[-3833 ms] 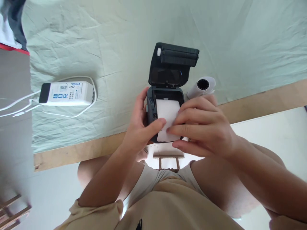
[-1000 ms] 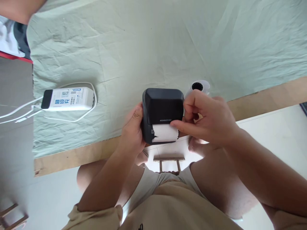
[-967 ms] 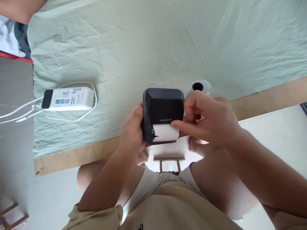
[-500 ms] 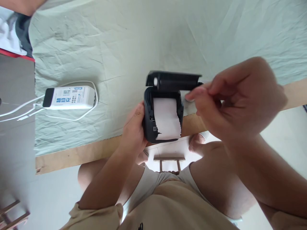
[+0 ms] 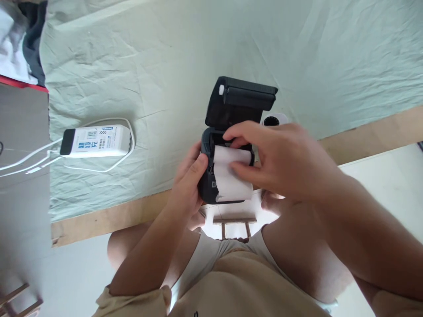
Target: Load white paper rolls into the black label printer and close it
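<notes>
A small black receipt printer (image 5: 205, 187) is held over the table's near edge, with its lid (image 5: 243, 94) raised. My left hand (image 5: 190, 176) is closed round its left side, the thumb on the top edge. Inside the open compartment sits a white paper roll (image 5: 231, 176), its torn end hanging over the printer's front. My right hand (image 5: 280, 154) reaches in from the right, thumb on the paper and fingers bent behind the roll, pinching it. The fingertips are partly hidden within the compartment. Just behind that hand lies a white object with a round black part (image 5: 271, 120).
On the left of the green tablecloth (image 5: 158, 66) lies a white power bank (image 5: 95, 141) with white cables running off the left edge. Bundled cloth (image 5: 20, 44) is at the upper left. A wooden stool (image 5: 234, 221) stands on the floor below the table.
The lid has swung further back. My right hand has moved left from beside the printer into the compartment, onto the paper roll. The arm at the upper left has left the view.
</notes>
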`<action>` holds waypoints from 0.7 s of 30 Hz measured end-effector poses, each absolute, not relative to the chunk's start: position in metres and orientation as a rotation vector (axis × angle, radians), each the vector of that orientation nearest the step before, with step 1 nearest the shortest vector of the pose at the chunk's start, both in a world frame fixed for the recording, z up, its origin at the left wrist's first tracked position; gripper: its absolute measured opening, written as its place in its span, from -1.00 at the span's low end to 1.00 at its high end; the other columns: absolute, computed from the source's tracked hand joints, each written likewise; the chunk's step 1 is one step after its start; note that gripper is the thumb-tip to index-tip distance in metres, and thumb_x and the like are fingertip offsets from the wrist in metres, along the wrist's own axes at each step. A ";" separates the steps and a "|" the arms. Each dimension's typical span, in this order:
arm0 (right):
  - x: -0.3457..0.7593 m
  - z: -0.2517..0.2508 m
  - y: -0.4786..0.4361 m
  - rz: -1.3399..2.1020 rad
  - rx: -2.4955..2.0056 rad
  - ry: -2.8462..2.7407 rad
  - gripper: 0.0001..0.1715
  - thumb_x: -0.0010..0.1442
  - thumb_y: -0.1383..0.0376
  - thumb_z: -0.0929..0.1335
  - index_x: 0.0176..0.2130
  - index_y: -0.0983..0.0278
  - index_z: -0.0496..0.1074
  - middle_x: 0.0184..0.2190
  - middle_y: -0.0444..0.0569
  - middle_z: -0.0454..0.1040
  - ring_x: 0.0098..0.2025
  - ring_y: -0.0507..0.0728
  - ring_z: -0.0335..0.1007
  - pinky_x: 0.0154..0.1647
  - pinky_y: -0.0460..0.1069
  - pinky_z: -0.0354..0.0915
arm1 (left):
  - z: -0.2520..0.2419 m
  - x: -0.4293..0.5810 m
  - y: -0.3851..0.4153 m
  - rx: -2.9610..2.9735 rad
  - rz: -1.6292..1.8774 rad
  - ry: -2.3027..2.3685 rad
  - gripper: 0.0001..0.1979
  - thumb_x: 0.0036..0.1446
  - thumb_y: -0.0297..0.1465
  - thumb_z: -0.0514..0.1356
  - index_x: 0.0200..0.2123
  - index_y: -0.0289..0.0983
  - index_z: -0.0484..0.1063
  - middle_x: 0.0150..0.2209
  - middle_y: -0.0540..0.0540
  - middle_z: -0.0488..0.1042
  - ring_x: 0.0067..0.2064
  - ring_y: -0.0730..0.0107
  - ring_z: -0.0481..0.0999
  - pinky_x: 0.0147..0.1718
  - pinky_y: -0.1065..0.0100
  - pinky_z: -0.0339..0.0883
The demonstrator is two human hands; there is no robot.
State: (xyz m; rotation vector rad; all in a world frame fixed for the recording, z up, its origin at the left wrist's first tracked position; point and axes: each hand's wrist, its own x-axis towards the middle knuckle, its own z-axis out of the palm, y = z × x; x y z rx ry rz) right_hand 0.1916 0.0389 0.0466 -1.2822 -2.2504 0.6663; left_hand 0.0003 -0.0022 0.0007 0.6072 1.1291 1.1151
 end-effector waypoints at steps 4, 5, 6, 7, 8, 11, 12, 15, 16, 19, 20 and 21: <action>0.224 0.052 0.055 0.931 -1.181 -1.641 -0.57 0.06 0.38 0.52 -0.04 0.14 0.60 -0.26 -0.15 0.66 -0.57 -0.10 0.25 -0.61 -0.04 0.01 | -0.001 -0.001 -0.003 0.585 1.103 1.180 -0.61 0.19 -0.02 0.41 -0.08 -0.17 0.57 -0.35 0.01 0.58 -0.37 0.38 0.59 -0.48 0.42 0.41; 0.234 0.049 0.064 0.935 -1.143 -1.409 -0.67 0.09 0.40 0.48 -0.11 0.16 0.59 -0.34 -0.19 0.62 -0.54 -0.09 0.28 -0.58 -0.01 -0.03 | -0.002 -0.001 -0.003 0.582 1.104 1.167 -0.61 0.19 -0.02 0.41 -0.09 -0.16 0.57 -0.33 0.01 0.59 -0.36 0.37 0.60 -0.46 0.42 0.43; 0.243 0.044 0.073 0.972 -1.180 -1.168 -0.85 0.16 0.38 0.44 -0.22 0.19 0.58 -0.50 -0.26 0.50 -0.57 -0.12 0.22 -0.55 0.02 -0.11 | -0.003 -0.001 -0.003 0.583 1.103 1.147 -0.61 0.20 -0.02 0.40 -0.09 -0.16 0.57 -0.32 0.00 0.60 -0.36 0.37 0.60 -0.45 0.41 0.44; 0.252 0.038 0.083 1.058 -1.253 -0.977 -0.84 0.27 0.32 0.36 -0.28 0.23 0.58 -0.56 -0.27 0.44 -0.59 -0.14 0.18 -0.53 0.06 -0.19 | -0.004 -0.001 -0.003 0.585 1.101 1.125 -0.61 0.21 -0.01 0.40 -0.09 -0.16 0.57 -0.30 -0.01 0.61 -0.36 0.38 0.61 -0.45 0.42 0.45; 0.260 0.031 0.092 1.078 -1.295 -0.815 -0.67 0.37 0.30 0.25 -0.25 0.23 0.59 -0.50 -0.25 0.48 -0.57 -0.13 0.23 -0.51 0.08 -0.20 | -0.005 -0.001 -0.003 0.587 1.103 1.108 -0.62 0.22 -0.01 0.39 -0.08 -0.15 0.58 -0.29 -0.01 0.62 -0.36 0.39 0.61 -0.45 0.42 0.46; 0.276 0.007 0.106 0.919 -1.504 -0.738 -0.78 0.28 0.41 0.32 -0.38 0.23 0.50 -0.61 -0.27 0.40 -0.63 -0.11 0.24 -0.52 0.08 -0.12 | -0.006 -0.002 -0.003 0.575 1.110 1.100 -0.63 0.23 -0.02 0.39 -0.07 -0.14 0.60 -0.28 -0.01 0.63 -0.36 0.39 0.61 -0.43 0.42 0.49; 0.279 0.000 0.107 0.852 -1.566 -0.827 -0.85 0.21 0.43 0.40 -0.38 0.22 0.50 -0.62 -0.26 0.40 -0.63 -0.09 0.26 -0.52 0.07 -0.05 | -0.006 -0.002 -0.003 0.570 1.109 1.103 -0.63 0.23 -0.02 0.40 -0.07 -0.14 0.60 -0.28 -0.01 0.63 -0.35 0.38 0.61 -0.43 0.41 0.49; 0.283 -0.012 0.102 0.516 -1.708 -1.229 -0.78 -0.03 0.45 0.56 -0.37 0.23 0.53 -0.55 -0.17 0.51 -0.52 0.00 0.38 -0.47 0.05 0.14 | -0.006 -0.001 -0.003 0.570 1.125 1.106 -0.64 0.24 -0.04 0.39 -0.04 -0.14 0.60 -0.30 -0.02 0.63 -0.36 0.35 0.62 -0.44 0.39 0.48; 0.282 -0.012 0.100 0.382 -1.743 -1.341 -0.73 -0.07 0.43 0.59 -0.36 0.23 0.53 -0.48 -0.12 0.57 -0.46 0.03 0.42 -0.43 0.05 0.19 | -0.006 -0.001 -0.003 0.572 1.132 1.103 -0.63 0.24 -0.04 0.38 -0.03 -0.14 0.60 -0.31 -0.01 0.63 -0.37 0.35 0.62 -0.43 0.39 0.48; 0.279 -0.008 0.098 0.253 -1.850 -1.512 -0.70 -0.01 0.32 0.60 -0.25 0.27 0.55 -0.20 0.06 0.67 -0.21 0.11 0.52 -0.28 0.06 0.28 | -0.006 0.000 -0.004 0.565 1.135 1.107 -0.61 0.25 -0.04 0.38 0.00 -0.14 0.59 -0.29 0.00 0.64 -0.36 0.36 0.63 -0.41 0.40 0.51; 0.277 -0.006 0.097 0.303 -1.897 -1.521 -0.68 0.04 0.31 0.58 -0.18 0.27 0.55 -0.13 0.08 0.67 -0.17 0.11 0.54 -0.24 0.07 0.30 | -0.007 0.000 -0.004 0.559 1.134 1.107 -0.61 0.25 -0.04 0.38 0.00 -0.14 0.59 -0.27 0.00 0.64 -0.34 0.37 0.64 -0.39 0.40 0.53; 0.276 -0.005 0.097 0.368 -1.938 -1.524 -0.64 0.07 0.31 0.56 -0.11 0.27 0.55 -0.10 0.07 0.66 -0.15 0.10 0.54 -0.20 0.07 0.32 | -0.007 0.000 -0.004 0.556 1.133 1.104 -0.60 0.24 -0.04 0.39 0.01 -0.15 0.59 -0.25 0.00 0.65 -0.32 0.37 0.65 -0.36 0.40 0.55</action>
